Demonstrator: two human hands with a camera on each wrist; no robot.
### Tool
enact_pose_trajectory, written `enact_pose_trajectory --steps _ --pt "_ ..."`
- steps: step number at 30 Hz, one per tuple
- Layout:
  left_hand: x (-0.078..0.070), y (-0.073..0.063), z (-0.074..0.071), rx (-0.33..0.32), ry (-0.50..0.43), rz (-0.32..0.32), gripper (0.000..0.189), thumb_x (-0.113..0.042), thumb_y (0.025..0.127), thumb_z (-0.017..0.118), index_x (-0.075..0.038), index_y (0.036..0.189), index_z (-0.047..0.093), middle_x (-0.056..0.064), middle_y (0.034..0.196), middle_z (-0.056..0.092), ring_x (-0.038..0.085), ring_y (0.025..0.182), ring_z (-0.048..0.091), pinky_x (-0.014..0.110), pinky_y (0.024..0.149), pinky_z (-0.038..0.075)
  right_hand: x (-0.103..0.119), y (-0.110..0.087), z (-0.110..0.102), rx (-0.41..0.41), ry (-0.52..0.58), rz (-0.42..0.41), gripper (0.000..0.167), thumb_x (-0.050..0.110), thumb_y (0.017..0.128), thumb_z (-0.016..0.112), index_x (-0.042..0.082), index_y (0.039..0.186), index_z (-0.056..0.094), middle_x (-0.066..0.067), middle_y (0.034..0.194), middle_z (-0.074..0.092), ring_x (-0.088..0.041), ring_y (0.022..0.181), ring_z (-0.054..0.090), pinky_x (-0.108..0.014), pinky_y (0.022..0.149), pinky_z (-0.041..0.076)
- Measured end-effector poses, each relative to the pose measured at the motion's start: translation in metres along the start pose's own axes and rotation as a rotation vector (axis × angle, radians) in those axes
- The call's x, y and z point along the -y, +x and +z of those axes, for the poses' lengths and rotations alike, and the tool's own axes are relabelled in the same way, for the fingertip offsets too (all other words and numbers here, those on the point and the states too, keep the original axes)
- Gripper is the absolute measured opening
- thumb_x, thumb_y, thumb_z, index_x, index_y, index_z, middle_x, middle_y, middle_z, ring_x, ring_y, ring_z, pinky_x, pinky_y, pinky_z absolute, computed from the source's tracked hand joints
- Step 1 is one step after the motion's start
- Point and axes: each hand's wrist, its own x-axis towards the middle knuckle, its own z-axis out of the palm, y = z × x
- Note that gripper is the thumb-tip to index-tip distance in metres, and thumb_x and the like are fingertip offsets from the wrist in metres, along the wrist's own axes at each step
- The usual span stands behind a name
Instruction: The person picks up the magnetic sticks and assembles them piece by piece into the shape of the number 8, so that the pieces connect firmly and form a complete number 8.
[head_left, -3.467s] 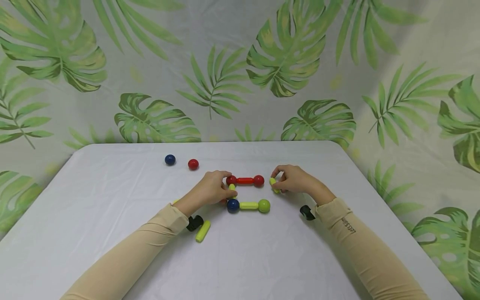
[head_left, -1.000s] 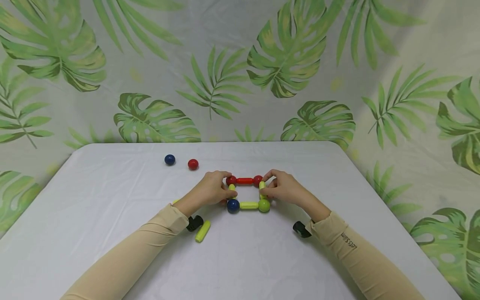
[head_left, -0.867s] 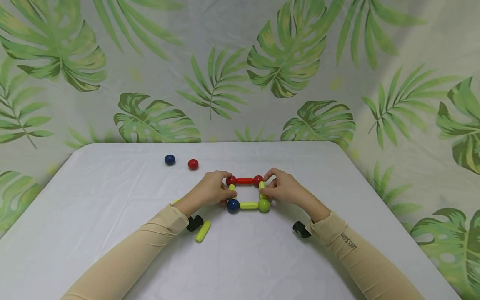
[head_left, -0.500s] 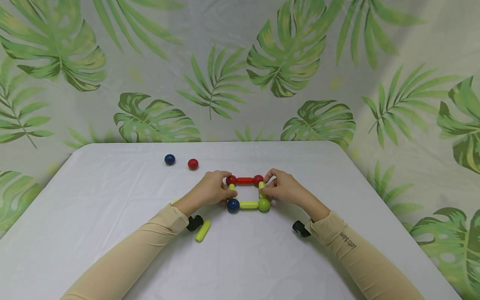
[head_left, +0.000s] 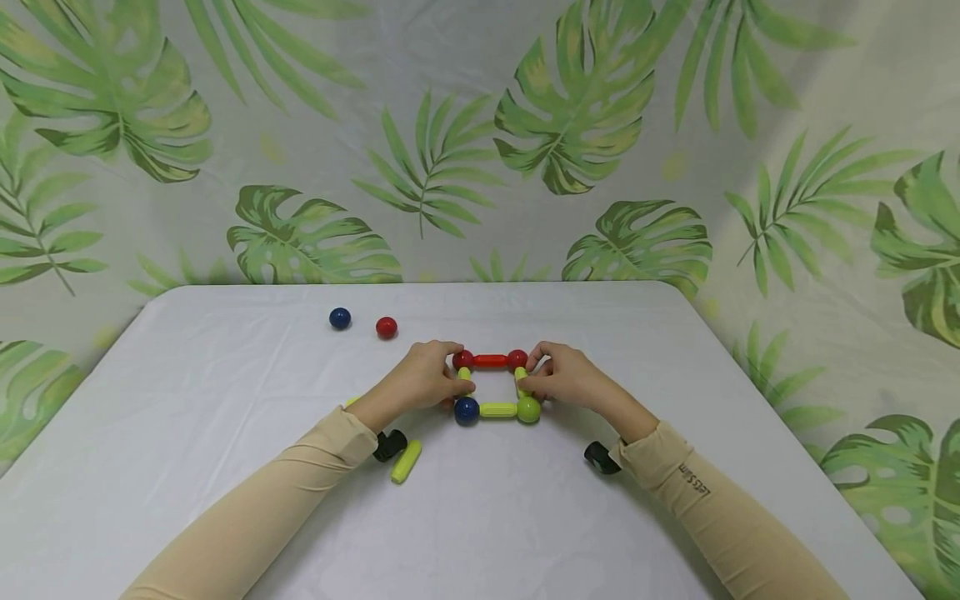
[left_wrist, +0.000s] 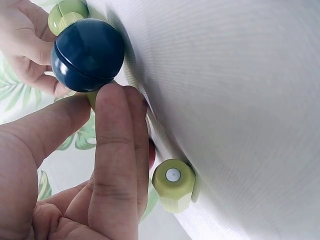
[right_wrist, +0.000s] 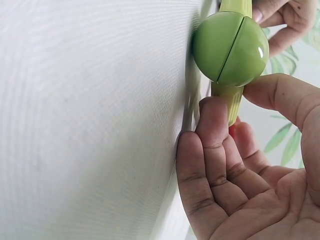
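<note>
Your left hand [head_left: 426, 375]: fingers pinching the left yellow-green rod [head_left: 464, 376], near the head view's centre. Your right hand [head_left: 567, 379]: fingers pinching the right yellow-green rod [head_left: 521, 375], right of centre. Loose blue ball [head_left: 340, 318]: left of centre.

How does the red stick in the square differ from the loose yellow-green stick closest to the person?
The red stick sits between two red balls, while the loose yellow-green stick has no ball at either end. The red stick lies crosswise; the loose yellow-green stick lies slanted. Both are straight sticks.
</note>
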Motion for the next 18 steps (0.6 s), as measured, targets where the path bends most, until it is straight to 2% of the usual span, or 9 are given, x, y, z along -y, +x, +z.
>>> enact_pose_trajectory --steps 18 --pt "-0.0043 0.0026 -0.0019 0.006 0.014 -0.016 0.074 -0.024 0.096 0.084 -0.001 0.158 0.05 0.003 0.087 0.077 0.015 0.068 0.071 0.022 0.065 0.052 0.0003 -0.0016 -0.0017 -0.015 -0.008 -0.013 0.03 0.028 0.098 0.077 0.007 0.112 0.061 -0.005 0.083 0.071 -0.016 0.073 0.065 -0.026 0.067 0.049"
